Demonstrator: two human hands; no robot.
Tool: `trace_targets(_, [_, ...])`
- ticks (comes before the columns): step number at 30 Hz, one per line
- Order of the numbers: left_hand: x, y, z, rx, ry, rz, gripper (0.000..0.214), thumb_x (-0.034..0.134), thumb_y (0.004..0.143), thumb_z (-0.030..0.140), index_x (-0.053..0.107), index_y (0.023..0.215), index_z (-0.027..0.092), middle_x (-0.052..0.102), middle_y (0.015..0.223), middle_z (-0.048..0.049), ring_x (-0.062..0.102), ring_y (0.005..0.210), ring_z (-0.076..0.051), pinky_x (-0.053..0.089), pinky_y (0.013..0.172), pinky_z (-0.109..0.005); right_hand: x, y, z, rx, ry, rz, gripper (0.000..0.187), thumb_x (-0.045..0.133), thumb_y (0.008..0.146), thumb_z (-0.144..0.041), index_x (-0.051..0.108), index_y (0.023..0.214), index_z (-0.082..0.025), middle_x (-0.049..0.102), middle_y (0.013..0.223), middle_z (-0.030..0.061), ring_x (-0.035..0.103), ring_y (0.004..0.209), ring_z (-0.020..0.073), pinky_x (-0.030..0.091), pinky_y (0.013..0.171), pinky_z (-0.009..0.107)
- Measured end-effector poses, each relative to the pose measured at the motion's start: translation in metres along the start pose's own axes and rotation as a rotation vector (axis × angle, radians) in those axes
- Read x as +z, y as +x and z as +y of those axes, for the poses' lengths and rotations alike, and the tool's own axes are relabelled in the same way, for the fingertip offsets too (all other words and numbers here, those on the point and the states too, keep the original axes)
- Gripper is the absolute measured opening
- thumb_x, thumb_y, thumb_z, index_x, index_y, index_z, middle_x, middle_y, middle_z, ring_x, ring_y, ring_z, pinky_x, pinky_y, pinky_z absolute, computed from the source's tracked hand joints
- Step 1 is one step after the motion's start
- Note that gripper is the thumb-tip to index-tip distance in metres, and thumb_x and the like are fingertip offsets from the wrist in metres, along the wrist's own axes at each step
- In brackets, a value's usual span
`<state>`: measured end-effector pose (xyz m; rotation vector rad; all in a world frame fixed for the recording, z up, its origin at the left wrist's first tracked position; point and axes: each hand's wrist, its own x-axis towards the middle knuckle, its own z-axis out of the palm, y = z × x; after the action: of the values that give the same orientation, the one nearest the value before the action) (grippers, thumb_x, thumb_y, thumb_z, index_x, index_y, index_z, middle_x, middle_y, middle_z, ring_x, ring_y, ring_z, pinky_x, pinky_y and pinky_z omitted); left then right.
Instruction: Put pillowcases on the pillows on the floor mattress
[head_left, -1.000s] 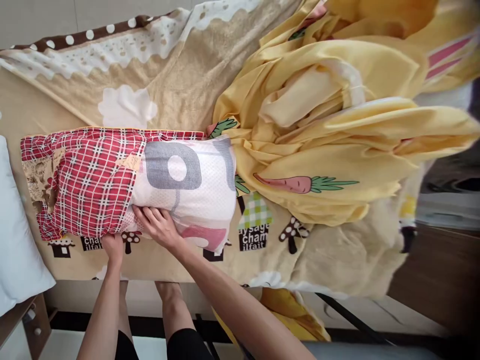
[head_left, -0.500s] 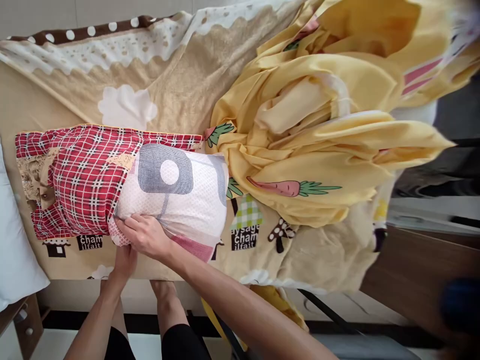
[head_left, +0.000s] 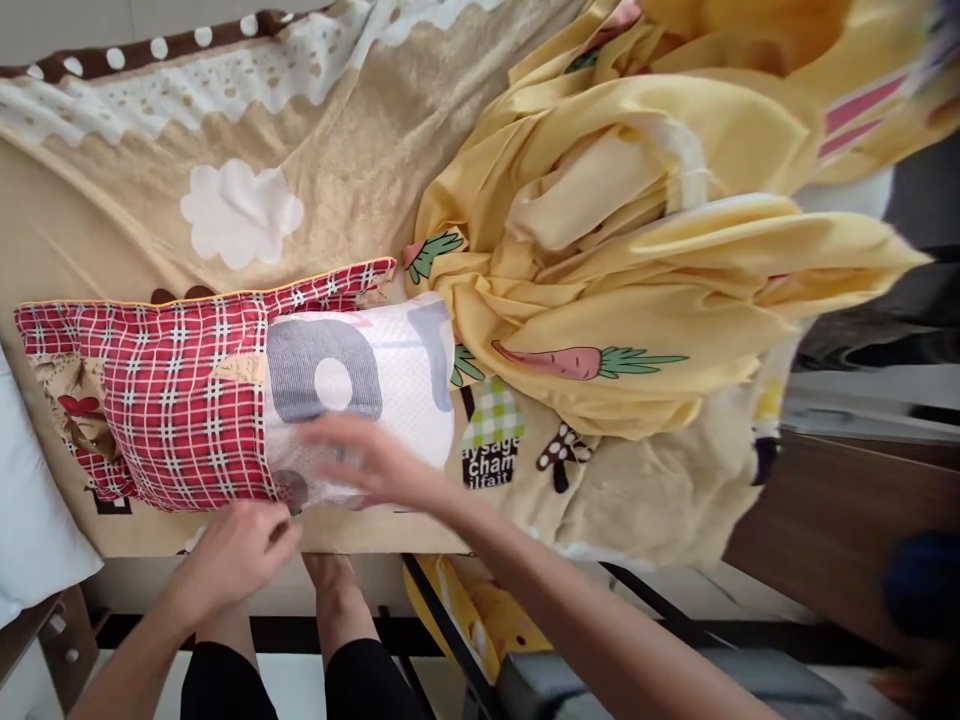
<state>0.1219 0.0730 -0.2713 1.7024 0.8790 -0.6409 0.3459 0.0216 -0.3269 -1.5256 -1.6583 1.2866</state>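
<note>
A red plaid pillowcase point(head_left: 180, 400) covers the left part of a white patterned pillow point(head_left: 405, 380), whose right part lies bare on the bed. My left hand point(head_left: 244, 545) is closed at the near corner of the pillowcase opening, its fingers pinching the hem. Over the bare part of the pillow is my right hand point(head_left: 360, 460), blurred by motion, fingers stretched out with nothing in them. Whether it touches the pillow I cannot tell.
Beneath lies a beige blanket point(head_left: 360, 160) with cloud prints. A bunched yellow cloth point(head_left: 622, 310) with carrot prints lies to the right. At the left edge is a white pillow point(head_left: 37, 490). A dark chair point(head_left: 555, 685) stands at the near side.
My right hand has let go of the pillowcase edge and moved right over the pillow. The plaid case now reaches farther along the pillow's near side; the left hand has shifted slightly down.
</note>
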Motion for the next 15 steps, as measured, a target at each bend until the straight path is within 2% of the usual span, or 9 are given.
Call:
trace_targets(2, [-0.030,0.010,0.011,0.014,0.035,0.336,0.030,0.037,0.096,0.035,0.055,0.076,0.020,0.060,0.068,-0.0017,0.056,0.061,-0.015,0.039,0.058,-0.026,-0.035,-0.003,0.018,0.208,-0.010,0.370,0.042,0.061,0.090,-0.046,0.062,0.126,-0.023,0.069,0.118,0.0090,0.064,0.107,0.0216,0.053,0.090,0.037])
trace_targets(3, [-0.043,0.022,0.017,-0.009,0.124,0.521,0.027,0.040,0.095,0.037,0.055,0.082,0.019,0.061,0.073,-0.0039,0.057,0.066,-0.016,0.041,0.059,-0.027,-0.047,0.001,0.028,0.276,-0.065,0.468,0.049,0.063,0.089,-0.050,0.060,0.129,-0.022,0.065,0.125,0.0111,0.060,0.116,0.0242,0.050,0.097,0.042])
trace_targets(4, [-0.054,0.036,0.021,-0.048,0.239,0.660,0.024,0.044,0.093,0.038,0.056,0.089,0.017,0.063,0.080,-0.0072,0.059,0.072,-0.019,0.042,0.061,-0.028,-0.056,0.008,0.036,0.324,-0.149,0.487,0.055,0.063,0.087,-0.053,0.058,0.132,-0.023,0.062,0.132,0.0120,0.055,0.124,0.0267,0.045,0.103,0.047])
trace_targets(5, [-0.063,0.052,0.024,-0.098,0.364,0.736,0.025,0.047,0.090,0.039,0.055,0.096,0.015,0.064,0.087,-0.0109,0.060,0.080,-0.023,0.044,0.063,-0.030,-0.061,0.019,0.043,0.351,-0.237,0.418,0.060,0.063,0.086,-0.056,0.054,0.136,-0.023,0.057,0.139,0.0123,0.050,0.131,0.0287,0.038,0.109,0.052])
trace_targets(7, [-0.077,0.084,0.027,-0.200,0.570,0.728,0.028,0.051,0.086,0.033,0.056,0.104,0.012,0.064,0.099,-0.0169,0.061,0.092,-0.029,0.047,0.069,-0.035,-0.062,0.045,0.052,0.390,-0.378,0.174,0.068,0.060,0.087,-0.058,0.048,0.141,-0.019,0.055,0.141,0.0153,0.046,0.134,0.0328,0.027,0.112,0.060])
trace_targets(9, [-0.089,0.110,0.025,-0.272,0.681,0.647,0.027,0.049,0.085,0.025,0.058,0.106,0.011,0.065,0.104,-0.0191,0.061,0.099,-0.033,0.049,0.074,-0.039,-0.058,0.070,0.055,0.431,-0.447,-0.028,0.069,0.061,0.085,-0.059,0.054,0.134,-0.012,0.064,0.127,0.0195,0.054,0.125,0.0355,0.032,0.106,0.060])
trace_targets(10, [-0.095,0.118,0.023,-0.301,0.702,0.610,0.026,0.047,0.085,0.022,0.060,0.105,0.011,0.066,0.103,-0.0193,0.062,0.099,-0.034,0.049,0.075,-0.040,-0.056,0.079,0.054,0.438,-0.452,-0.081,0.065,0.064,0.083,-0.058,0.060,0.126,-0.009,0.069,0.116,0.0197,0.060,0.115,0.0347,0.039,0.101,0.055])
trace_targets(12, [-0.106,0.129,0.022,-0.332,0.688,0.565,0.026,0.043,0.088,0.021,0.064,0.100,0.012,0.068,0.095,-0.0187,0.065,0.094,-0.033,0.048,0.074,-0.040,-0.051,0.089,0.048,0.412,-0.429,-0.137,0.050,0.068,0.081,-0.055,0.069,0.106,-0.010,0.073,0.095,0.0144,0.068,0.094,0.0293,0.048,0.085,0.042])
trace_targets(15, [-0.115,0.136,0.034,-0.238,0.584,0.590,0.028,0.043,0.091,0.025,0.067,0.083,0.013,0.069,0.081,-0.0146,0.066,0.079,-0.027,0.045,0.070,-0.034,-0.036,0.093,0.030,0.314,-0.397,-0.193,0.028,0.068,0.084,-0.042,0.072,0.090,-0.015,0.073,0.083,0.0080,0.067,0.079,0.0240,0.047,0.070,0.032])
